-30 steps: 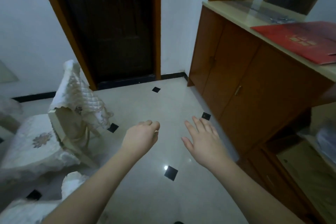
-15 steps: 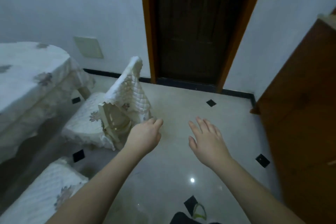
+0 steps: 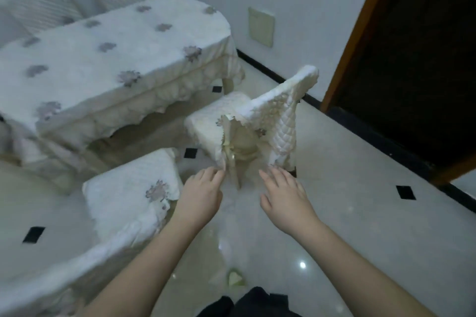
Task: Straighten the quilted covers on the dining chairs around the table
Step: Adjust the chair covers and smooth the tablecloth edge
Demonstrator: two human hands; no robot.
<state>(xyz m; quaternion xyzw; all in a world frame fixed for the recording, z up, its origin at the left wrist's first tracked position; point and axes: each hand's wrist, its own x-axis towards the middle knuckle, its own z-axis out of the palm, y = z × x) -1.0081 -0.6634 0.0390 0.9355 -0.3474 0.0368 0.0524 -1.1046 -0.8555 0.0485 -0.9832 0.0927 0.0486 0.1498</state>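
Both hands, left hand [image 3: 202, 194] and right hand [image 3: 284, 194], reaching with relaxed fingers toward rumpled quilted cover [image 3: 279, 121] on far chair.

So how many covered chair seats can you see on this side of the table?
2: the near seat left of the left hand, and the far seat under the backrest cover. Others may be hidden.

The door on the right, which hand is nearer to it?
Right. The right hand reaches out on the door's side; the left hand is farther away, beside the covered seat.
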